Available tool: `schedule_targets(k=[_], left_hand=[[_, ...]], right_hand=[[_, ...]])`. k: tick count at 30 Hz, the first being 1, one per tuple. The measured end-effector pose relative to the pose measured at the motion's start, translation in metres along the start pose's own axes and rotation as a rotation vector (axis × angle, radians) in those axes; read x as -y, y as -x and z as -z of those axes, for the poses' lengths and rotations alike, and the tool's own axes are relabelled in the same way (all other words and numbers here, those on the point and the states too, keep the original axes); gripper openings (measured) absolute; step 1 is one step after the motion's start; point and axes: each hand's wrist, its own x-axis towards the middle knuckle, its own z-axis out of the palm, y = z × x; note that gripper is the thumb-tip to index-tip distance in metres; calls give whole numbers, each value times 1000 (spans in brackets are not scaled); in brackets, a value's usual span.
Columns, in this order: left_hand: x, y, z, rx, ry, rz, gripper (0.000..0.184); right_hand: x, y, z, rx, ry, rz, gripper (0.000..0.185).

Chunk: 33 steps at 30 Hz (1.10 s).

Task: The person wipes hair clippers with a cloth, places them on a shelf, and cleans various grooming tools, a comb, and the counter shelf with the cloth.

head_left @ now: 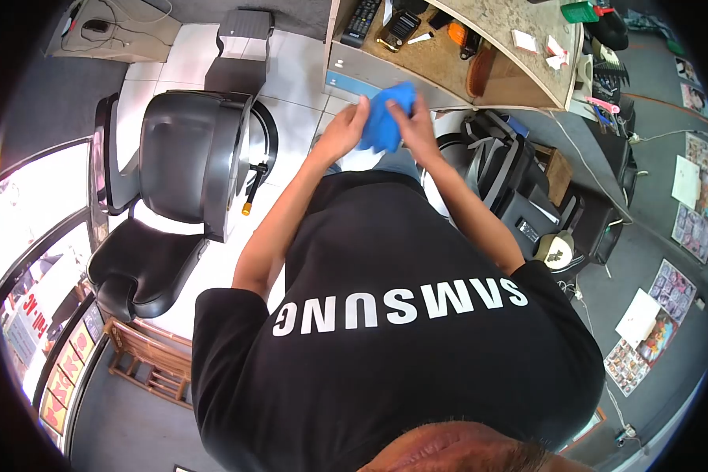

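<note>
Seen from above, a person in a black T-shirt [385, 370] lettered SAMSUNG handles a crumpled blue cloth [384, 122] just in front of a table [527, 20] with drawers. The right hand [419, 130] grasps the cloth, thumb pressed across its near face, probably because so limp a thing needs pinching to stay put. The left hand [342, 135] is against the cloth's left edge, thumb raised; its fingertips are hidden, so I cannot tell whether it grips or merely supports. Blur softens the cloth's folds.

On the table's open shelf are a remote control [361, 22] and a black handheld device [399, 31], perhaps stowed there to leave the upper surface for other items. A green bottle [579, 12] with a red tip is at the table's right end, near a black comb [610, 72], both seemingly placed within reach.

Left of the table, well apart, is a padded black chair [182, 153]. Below the table's right end, a pale cap [558, 250] rests among dark furnishings, perhaps simply set aside.
</note>
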Motion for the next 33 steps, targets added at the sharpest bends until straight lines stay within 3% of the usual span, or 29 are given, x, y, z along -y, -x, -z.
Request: schedule_targets(k=[2, 4, 6, 9, 12, 16, 18, 19, 22, 25, 27, 30, 31, 32, 33], left_hand=[[9, 19, 6, -149, -290, -257, 57], [41, 21, 26, -244, -248, -225, 46], [81, 22, 44, -324, -213, -185, 43], [89, 41, 55, -253, -300, 51, 43], [105, 41, 47, -260, -289, -45, 39], [99, 38, 40, -250, -282, -82, 38], [90, 38, 50, -149, -225, 114, 36], [86, 36, 55, -95, -199, 210, 36], [117, 28, 56, -198, -220, -48, 27], [123, 42, 67, -258, -279, -104, 40], [120, 56, 79, -317, -267, -37, 45], [147, 68, 95, -487, -258, -28, 49], [149, 70, 93, -552, -104, -40, 41], [151, 76, 102, -425, -201, 149, 48], [151, 77, 102, -395, -200, 181, 52]], right_hand=[[-9, -17, 33, -265, 168, 103, 56], [-8, -36, 69, -524, 461, 282, 48], [-3, -53, 90, -580, 629, 274, 45], [-47, -85, 78, -514, 1002, 437, 50], [-14, -71, 21, -410, 1124, 583, 51], [6, -67, 10, -127, 901, 679, 49], [10, -60, -1, -32, 861, 688, 43], [6, -67, -6, -66, 849, 796, 32], [-13, -84, -4, 42, 1182, 874, 23], [-56, -86, 32, 215, 1480, 828, 12], [-70, -65, 72, 268, 1617, 669, 11], [-84, -45, 123, 336, 1603, 617, 18], [-80, -42, 128, 401, 1555, 565, 23], [-77, -38, 132, 464, 1507, 512, 29], [-57, -39, 115, 485, 1404, 580, 38]])
